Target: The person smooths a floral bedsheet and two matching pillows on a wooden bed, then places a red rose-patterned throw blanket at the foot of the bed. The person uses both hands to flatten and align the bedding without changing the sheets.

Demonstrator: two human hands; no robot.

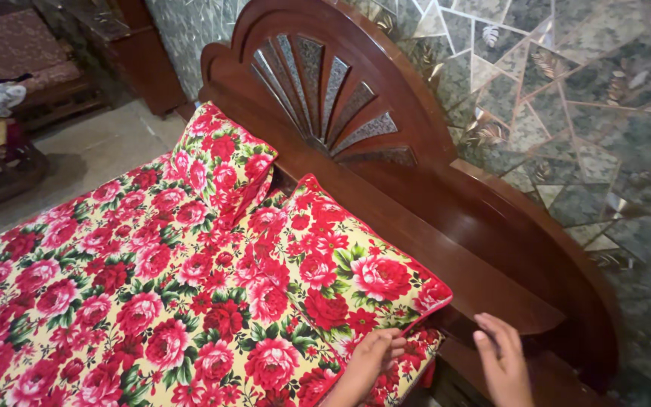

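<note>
**Your hands at the corner of the flowery bed**

Your left hand (374, 353) rests on the bedsheet (114, 301) near the bottom corner of the near pillow (340, 271). Its fingers are curled in and close together, pressing on the cloth at the bed's edge. It looks like they may be pinching a bit of the sheet, but the view is cut off there, so you cannot be sure.

Your right hand (502, 365) is over the dark wooden ledge (491, 294) at the foot of the headboard (325, 90). Its fingers are straight and a little apart, and it holds nothing. It is blurry, and you cannot tell if it touches the wood. The 2 hands are near each other, with the pillow's corner between them.

The near pillow lies flat on the bed, with its long side against the headboard. A far pillow (224, 162) leans tilted against the headboard, higher up. Both pillows and the sheet have the same red and pink roses on yellow. The sheet covers the bed and looks smooth.

Behind the headboard is a wall (582, 98) with grey-green leaf shapes. At the top left is a pale floor (92, 151) and some dark wooden furniture (9, 90) with cloth on it.
</note>
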